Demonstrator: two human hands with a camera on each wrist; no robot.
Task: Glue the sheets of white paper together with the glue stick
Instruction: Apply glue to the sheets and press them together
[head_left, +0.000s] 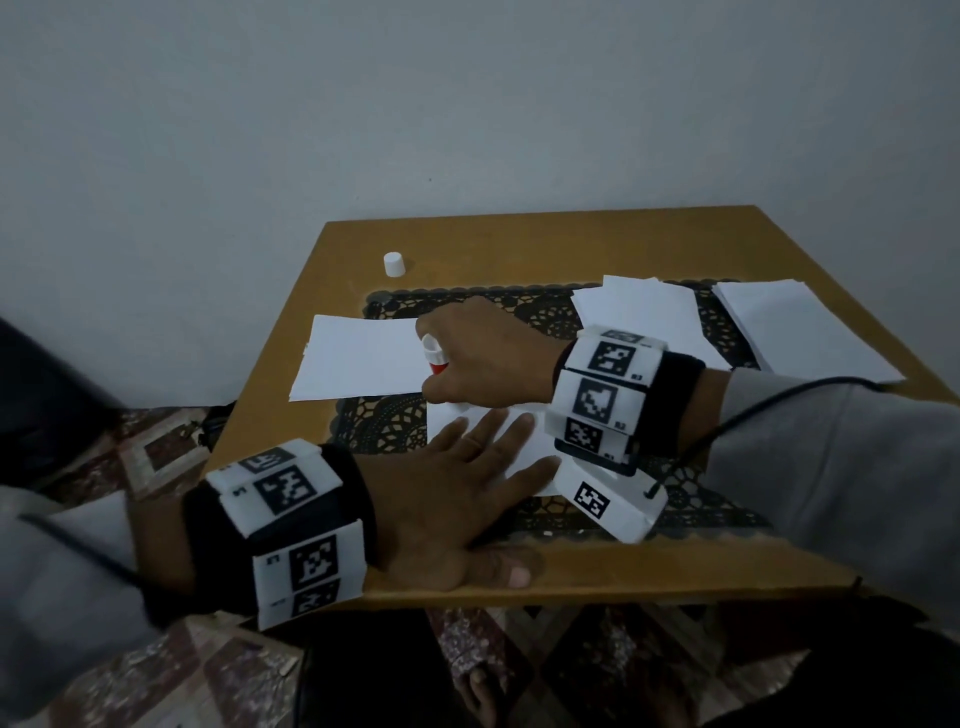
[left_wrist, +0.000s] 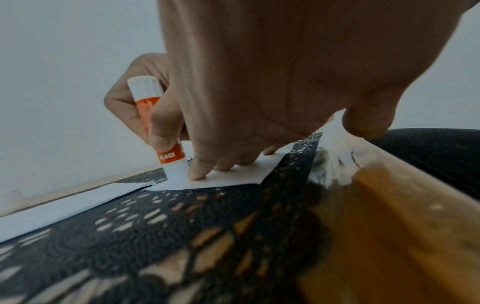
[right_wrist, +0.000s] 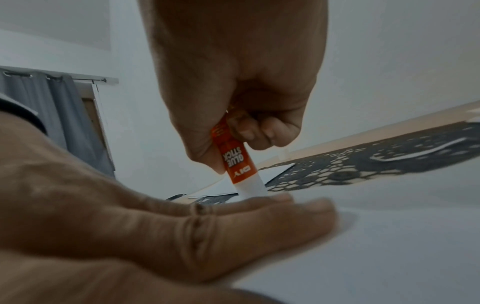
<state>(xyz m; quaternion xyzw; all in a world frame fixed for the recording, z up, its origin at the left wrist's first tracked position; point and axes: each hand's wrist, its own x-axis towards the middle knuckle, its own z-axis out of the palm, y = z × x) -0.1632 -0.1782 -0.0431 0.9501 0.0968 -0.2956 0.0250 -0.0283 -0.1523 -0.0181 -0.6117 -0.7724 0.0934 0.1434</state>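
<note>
My right hand grips an orange and white glue stick, held nearly upright with its open end down on a white sheet at the middle of the table. In the left wrist view the glue stick meets that sheet just beyond my fingertips. My left hand lies flat on the same sheet with straight, spread fingers. The right wrist view shows the glue stick with its tip hidden behind my left fingers. Another white sheet lies to the left.
The glue's white cap stands on the wooden table at the back left. A black lace mat lies under the sheets. Two stacks of white paper sit at the back right. A wall stands behind the table.
</note>
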